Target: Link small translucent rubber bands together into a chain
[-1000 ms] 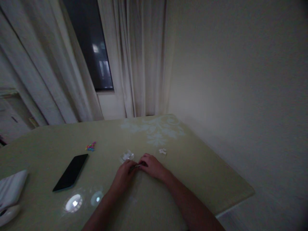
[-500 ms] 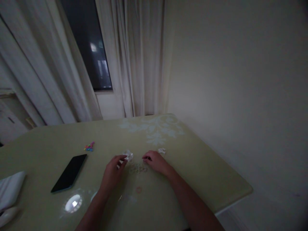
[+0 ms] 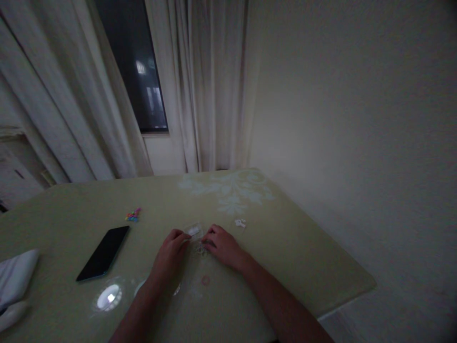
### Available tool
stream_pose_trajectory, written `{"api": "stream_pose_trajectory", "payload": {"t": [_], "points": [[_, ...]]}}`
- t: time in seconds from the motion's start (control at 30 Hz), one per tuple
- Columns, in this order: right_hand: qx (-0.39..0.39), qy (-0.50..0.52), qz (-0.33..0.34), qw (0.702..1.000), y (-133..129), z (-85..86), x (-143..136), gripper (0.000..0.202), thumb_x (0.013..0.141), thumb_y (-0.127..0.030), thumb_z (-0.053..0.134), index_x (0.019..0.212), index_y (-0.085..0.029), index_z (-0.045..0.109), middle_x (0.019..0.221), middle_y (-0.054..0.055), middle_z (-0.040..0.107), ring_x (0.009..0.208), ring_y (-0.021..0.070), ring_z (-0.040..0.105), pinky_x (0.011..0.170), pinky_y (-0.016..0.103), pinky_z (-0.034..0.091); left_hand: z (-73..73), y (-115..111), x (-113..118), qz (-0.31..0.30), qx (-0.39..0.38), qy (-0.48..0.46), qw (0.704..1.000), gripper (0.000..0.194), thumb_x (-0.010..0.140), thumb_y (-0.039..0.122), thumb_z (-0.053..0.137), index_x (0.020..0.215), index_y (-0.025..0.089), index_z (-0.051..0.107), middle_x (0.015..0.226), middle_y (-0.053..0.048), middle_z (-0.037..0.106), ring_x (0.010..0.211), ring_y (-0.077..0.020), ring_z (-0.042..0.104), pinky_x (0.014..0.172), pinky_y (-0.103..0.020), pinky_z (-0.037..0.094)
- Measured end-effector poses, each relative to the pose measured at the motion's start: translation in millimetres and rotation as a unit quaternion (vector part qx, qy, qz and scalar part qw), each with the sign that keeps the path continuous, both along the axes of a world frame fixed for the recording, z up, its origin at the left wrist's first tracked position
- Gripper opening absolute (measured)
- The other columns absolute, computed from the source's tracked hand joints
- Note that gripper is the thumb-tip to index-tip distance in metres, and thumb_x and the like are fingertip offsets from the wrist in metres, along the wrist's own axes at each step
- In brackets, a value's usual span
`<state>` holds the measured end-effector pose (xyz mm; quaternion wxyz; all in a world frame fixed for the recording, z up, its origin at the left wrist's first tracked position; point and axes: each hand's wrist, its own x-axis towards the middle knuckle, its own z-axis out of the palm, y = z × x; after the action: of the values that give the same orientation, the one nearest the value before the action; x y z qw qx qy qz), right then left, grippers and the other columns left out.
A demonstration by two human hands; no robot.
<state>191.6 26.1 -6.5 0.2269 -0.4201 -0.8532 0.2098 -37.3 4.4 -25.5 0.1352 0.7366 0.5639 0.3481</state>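
A small clear plastic bag (image 3: 194,230) lies between my hands over the table. My left hand (image 3: 175,242) pinches its left edge. At the bag's right edge, my right hand (image 3: 217,242) has its fingers closed on it. Just below the bag sits a loose pile of small pale rings (image 3: 201,249), partly covered by my right fingers. Several small white pieces (image 3: 240,223) rest to the right, beyond my right hand.
On the left of the table (image 3: 285,257) lie a black phone (image 3: 104,253), a cluster of small colourful pieces (image 3: 133,215) and a white folded item (image 3: 17,275). A wall borders the right side; curtains hang behind.
My right hand has moved left to the bag and closed on its edge. The bag is now spread flatter between both hands. The view has shifted slightly.
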Motion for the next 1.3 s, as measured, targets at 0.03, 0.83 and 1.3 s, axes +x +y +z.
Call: {"api": "stream_pose_trajectory", "payload": {"t": [0.03, 0.83, 1.3], "points": [[0.003, -0.006, 0.002, 1.000, 0, -0.7, 0, 0.016, 0.096, -0.024, 0.070, 0.110, -0.021, 0.078, 0.112, 0.007, 0.066, 0.108, 0.0195, 0.061, 0.094, 0.028, 0.046, 0.1, 0, 0, -0.003, 0.000, -0.002, 1.000, 0.029, 0.094, 0.031, 0.051, 0.100, 0.023, 0.078, 0.103, -0.009, 0.068, 0.090, -0.0261, 0.070, 0.084, -0.037, 0.056], [-0.056, 0.092, -0.015, 0.994, 7, 7.6, 12, 0.005, 0.088, -0.011, 0.072, 0.090, -0.015, 0.073, 0.094, 0.002, 0.061, 0.080, 0.0120, 0.060, 0.076, 0.023, 0.047, 12.1, -9, 18, -0.045, -0.035, -0.057, 0.997, 0.028, 0.090, 0.040, 0.060, 0.093, 0.024, 0.083, 0.087, -0.006, 0.080, 0.076, -0.0246, 0.071, 0.075, -0.033, 0.055], [-0.033, 0.081, 0.033, 0.996, -4, 5.8, -2, 0.011, 0.090, -0.016, 0.075, 0.099, -0.021, 0.079, 0.103, 0.004, 0.066, 0.096, 0.0173, 0.063, 0.090, 0.027, 0.048, 25.7, -8, 15, -0.007, -0.056, -0.180, 0.982, 0.036, 0.086, 0.051, 0.064, 0.096, 0.020, 0.082, 0.094, -0.007, 0.084, 0.078, -0.0249, 0.075, 0.067, -0.032, 0.057]]}}
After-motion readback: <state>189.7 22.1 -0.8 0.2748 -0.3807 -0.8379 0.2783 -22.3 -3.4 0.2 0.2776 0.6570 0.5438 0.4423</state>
